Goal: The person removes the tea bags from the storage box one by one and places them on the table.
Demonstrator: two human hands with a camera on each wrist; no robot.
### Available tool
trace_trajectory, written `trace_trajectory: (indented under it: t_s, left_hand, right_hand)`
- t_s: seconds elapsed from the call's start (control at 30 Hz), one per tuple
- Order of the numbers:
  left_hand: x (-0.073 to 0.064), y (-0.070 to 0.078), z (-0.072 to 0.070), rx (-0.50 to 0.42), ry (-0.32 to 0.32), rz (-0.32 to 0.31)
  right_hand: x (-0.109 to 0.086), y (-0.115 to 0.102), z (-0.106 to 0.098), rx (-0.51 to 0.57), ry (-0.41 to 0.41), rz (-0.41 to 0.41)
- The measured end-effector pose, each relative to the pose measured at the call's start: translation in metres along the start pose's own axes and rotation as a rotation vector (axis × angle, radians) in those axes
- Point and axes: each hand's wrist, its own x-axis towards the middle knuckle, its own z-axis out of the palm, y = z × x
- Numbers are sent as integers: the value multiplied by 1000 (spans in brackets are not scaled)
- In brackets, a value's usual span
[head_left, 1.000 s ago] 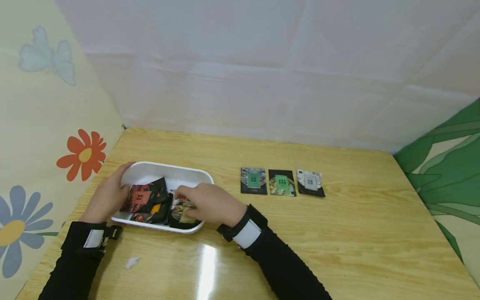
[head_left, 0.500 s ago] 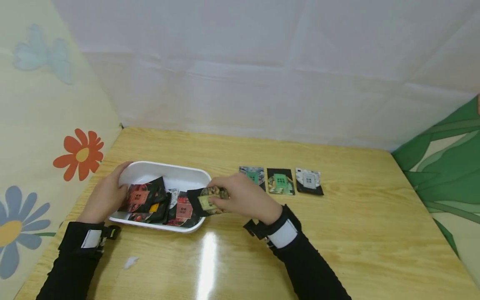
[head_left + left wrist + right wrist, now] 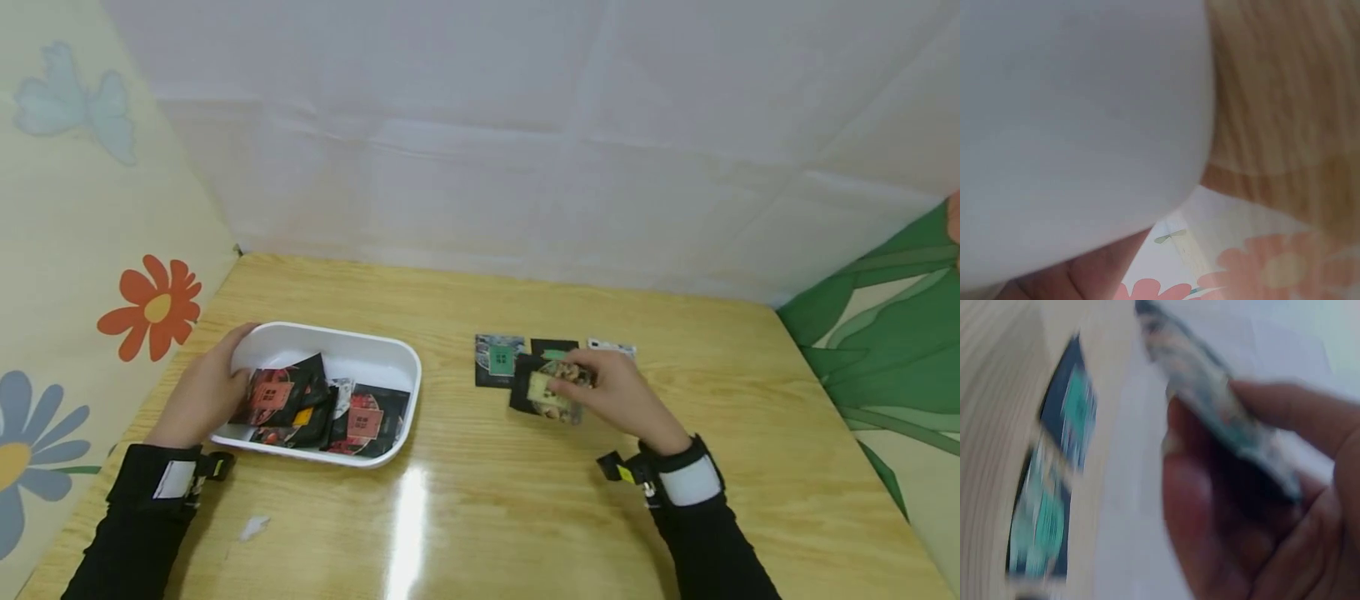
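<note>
My left hand (image 3: 197,390) grips the left end of a white plastic tub (image 3: 375,348), thumb over the rim and fingers outside. In the left wrist view the tub's outer wall (image 3: 1085,125) fills most of the picture. Inside lie several black packets, among them a red-labelled packet (image 3: 366,423) at the right end. My right hand (image 3: 628,400) pinches a small flat packet (image 3: 536,392) with a yellow-green label between thumb and fingers. It overlaps the row of packets on the table. The right wrist view, blurred, shows the held packet (image 3: 1210,394) tilted.
A teal-labelled packet (image 3: 500,362) is at the left of the row. Beside it, a green-labelled packet (image 3: 553,345) and a white-and-black packet (image 3: 611,345) are partly hidden. A white scrap (image 3: 254,527) lies on the wooden table (image 3: 480,517). A white sheet (image 3: 450,167) stands behind.
My right hand has drawn the yellow-green-labelled packet out of the tub and carried it right to the row, uncovering a red-labelled packet in the tub. My left hand has kept its grip.
</note>
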Motion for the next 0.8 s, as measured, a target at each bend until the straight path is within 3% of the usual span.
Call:
trace_trajectory:
  t_s: [0.1,0.2,0.37,0.67,0.8]
  left_hand:
    - [1,1,0,-3,0,6]
    - [0,2,-1,-3,-2,6]
    - [-1,2,-1,-2,-6,0]
    - [-1,2,-2,0,-6,7]
    - [-1,2,-2,3,-6,9]
  right_hand:
    - [-14,25,-23,-22,55,182]
    - [-27,50,-43,25,94,340]
    - [-41,90,-63,145,195,472]
    - [-49,129,-63,249,299,727]
    - [-46,134,-58,211,311,786]
